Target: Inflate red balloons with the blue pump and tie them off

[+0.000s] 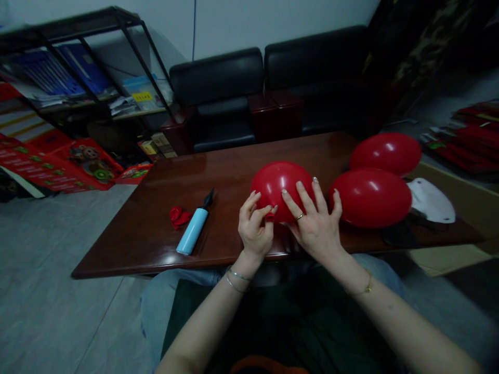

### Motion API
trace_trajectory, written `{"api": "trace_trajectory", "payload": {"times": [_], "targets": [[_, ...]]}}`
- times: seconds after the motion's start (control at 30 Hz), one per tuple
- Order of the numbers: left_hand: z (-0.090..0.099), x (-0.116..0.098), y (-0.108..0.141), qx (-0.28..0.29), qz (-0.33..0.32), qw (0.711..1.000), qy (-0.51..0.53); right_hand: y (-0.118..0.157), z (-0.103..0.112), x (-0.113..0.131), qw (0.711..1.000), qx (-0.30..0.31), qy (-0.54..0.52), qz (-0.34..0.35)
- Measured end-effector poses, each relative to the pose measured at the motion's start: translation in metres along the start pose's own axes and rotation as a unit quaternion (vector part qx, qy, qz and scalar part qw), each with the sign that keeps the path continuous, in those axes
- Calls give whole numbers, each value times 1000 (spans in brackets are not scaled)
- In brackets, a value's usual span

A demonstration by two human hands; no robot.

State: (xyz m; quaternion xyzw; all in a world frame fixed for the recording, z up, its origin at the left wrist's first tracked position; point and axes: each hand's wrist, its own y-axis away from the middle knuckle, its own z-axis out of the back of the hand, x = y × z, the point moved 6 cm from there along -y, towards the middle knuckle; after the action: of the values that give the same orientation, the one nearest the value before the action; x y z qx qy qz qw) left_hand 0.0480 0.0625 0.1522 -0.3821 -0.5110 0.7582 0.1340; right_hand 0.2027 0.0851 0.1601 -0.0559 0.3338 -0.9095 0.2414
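Observation:
An inflated red balloon [275, 176] is between my hands, just above the table's front part. My left hand [255, 228] is closed, its thumb and fingers pinching the balloon's neck. With fingers spread across the balloon's near side, my right hand [314, 223] holds it, the thumb tucked low near the neck. Left of my hands lies a light-blue hand pump [192, 231] with a black nozzle pointing away. Beside the pump is a small heap of uninflated red balloons [179, 217]. Two more inflated balloons rest on the right, a nearer one [370, 198] and a farther one [385, 154].
The dark wooden table [136, 244] spans the space before me. A white mask-like item [432, 201] lies beyond the nearer right balloon. Black sofas [218, 83] stand behind the table. A shelf with blue folders [83, 67] and red boxes [93, 161] are at left.

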Motion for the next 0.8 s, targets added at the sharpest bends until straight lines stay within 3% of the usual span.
{"api": "trace_trajectory", "payload": {"times": [0.23, 0.47, 0.63, 0.8], "targets": [[-61, -3, -26, -4, -40, 999, 15, -36, 0, -42, 994, 32, 63, -78], [-121, -2, -31, 90, -68, 994, -12, -50, -2, -85, 987, 18, 96, -124], [-153, -1, -34, 146, -76, 986, -22, -59, -4, -113, 985, 16, 112, -128], [-176, -2, -43, 148, -94, 985, -6, -62, -11, -141, 984, 30, 111, -133]]}}
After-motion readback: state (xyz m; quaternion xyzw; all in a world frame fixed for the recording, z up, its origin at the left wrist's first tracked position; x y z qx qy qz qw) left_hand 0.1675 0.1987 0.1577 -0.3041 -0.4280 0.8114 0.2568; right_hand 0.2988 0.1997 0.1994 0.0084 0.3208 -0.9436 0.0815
